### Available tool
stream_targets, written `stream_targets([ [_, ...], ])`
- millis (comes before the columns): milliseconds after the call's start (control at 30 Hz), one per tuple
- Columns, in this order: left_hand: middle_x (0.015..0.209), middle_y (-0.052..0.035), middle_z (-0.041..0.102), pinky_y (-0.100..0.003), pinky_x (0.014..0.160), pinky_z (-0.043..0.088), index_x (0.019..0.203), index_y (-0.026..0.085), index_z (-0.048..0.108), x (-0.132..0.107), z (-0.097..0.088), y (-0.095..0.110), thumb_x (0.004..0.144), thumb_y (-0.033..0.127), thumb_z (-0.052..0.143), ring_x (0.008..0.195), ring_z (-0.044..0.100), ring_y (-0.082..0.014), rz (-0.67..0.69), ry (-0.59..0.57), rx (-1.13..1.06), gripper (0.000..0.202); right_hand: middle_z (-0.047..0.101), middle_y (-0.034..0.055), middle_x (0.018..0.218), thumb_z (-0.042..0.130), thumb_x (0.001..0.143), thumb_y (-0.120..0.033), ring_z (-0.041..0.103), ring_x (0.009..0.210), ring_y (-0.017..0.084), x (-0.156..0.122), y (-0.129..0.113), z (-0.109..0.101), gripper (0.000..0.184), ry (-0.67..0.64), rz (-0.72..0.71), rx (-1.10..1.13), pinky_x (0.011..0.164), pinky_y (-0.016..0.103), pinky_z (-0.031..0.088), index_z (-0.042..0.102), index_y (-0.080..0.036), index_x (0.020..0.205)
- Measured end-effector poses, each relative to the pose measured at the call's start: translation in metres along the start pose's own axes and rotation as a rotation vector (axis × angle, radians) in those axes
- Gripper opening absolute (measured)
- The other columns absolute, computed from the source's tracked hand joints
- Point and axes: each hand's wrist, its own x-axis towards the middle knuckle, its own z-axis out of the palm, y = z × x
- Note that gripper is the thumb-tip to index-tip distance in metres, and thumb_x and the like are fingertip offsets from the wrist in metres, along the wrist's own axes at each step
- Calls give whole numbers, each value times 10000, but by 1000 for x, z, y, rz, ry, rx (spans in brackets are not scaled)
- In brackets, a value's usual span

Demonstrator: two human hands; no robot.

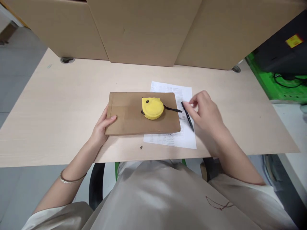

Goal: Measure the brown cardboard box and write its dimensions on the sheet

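Observation:
My left hand (100,129) grips the left end of a flat brown cardboard box (124,111), thumb on top and fingers mostly hidden beneath. On the box lies a yellow round tape measure (153,109) with a black eye-like dot and a black wrist strap (173,109) reaching past the box's right edge. Just right of the box, my right hand (206,110) is closed in a pinch at the upper end of a black pen (188,117). The pen slants over a printed white sheet of paper (187,140), which is partly covered by the box.
Tall cardboard panels (144,35) stand along the back of the pale wooden table (72,86). Cable holes (67,60) sit near the back corners. A small dark mark (141,147) is near the front edge. To the right is a green crate (273,83) with black cables.

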Motion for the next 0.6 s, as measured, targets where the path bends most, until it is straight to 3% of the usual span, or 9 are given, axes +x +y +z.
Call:
stream_targets([
  [100, 1442, -29, 725, -444, 1055, 587, 1455, 288, 661, 0, 1, 1, 863, 384, 791, 1351, 650, -390, 11, 10, 3, 614, 679, 134, 817, 454, 1057, -557, 658, 783, 322, -10, 23, -5, 408, -255, 284, -340, 717, 438, 453, 520, -236, 813],
  [167, 1425, -25, 736, -393, 1004, 596, 1432, 269, 674, 1, -1, 1, 860, 378, 803, 1328, 664, -365, 26, 17, -1, 597, 701, 149, 829, 421, 1072, -538, 676, 831, 341, -15, 32, -1, 439, -434, 290, -429, 702, 412, 416, 522, -231, 775],
  [233, 1398, -45, 752, -354, 941, 603, 1418, 237, 684, 4, -4, 1, 836, 371, 824, 1289, 688, -349, 45, 17, 3, 613, 726, 147, 865, 391, 1088, -450, 684, 850, 330, -18, 39, 3, 415, -529, 247, -403, 706, 397, 400, 536, -223, 771],
  [300, 1364, -56, 769, -369, 913, 613, 1397, 242, 704, 8, -9, 0, 820, 391, 831, 1253, 712, -352, 58, 0, 28, 609, 728, 121, 848, 369, 1095, -407, 674, 814, 295, -22, 46, 2, 414, -527, 230, -243, 721, 389, 413, 557, -218, 778],
  [400, 1343, -2, 778, -450, 924, 631, 1368, 366, 728, 12, -17, -1, 839, 460, 804, 1269, 708, -379, 65, -48, 99, 543, 696, 73, 774, 403, 1095, -497, 629, 704, 224, -35, 57, -1, 449, -410, 266, 234, 678, 356, 449, 632, -215, 832],
  [500, 1304, 37, 792, -490, 909, 639, 1332, 432, 747, 15, -20, -3, 810, 473, 814, 1295, 693, -406, 79, -53, 129, 528, 703, 46, 757, 663, 986, -540, 597, 608, 172, -57, 62, 3, 330, -328, 331, 663, 537, 303, 437, 671, -225, 889],
  [600, 1312, 30, 793, -486, 931, 627, 1300, 411, 766, 14, -18, -4, 796, 481, 817, 1309, 693, -400, 83, -10, 142, 512, 747, 50, 786, 843, 868, -480, 658, 634, 166, -78, 60, 15, 305, -362, 313, 869, 502, 267, 468, 673, -227, 870],
])
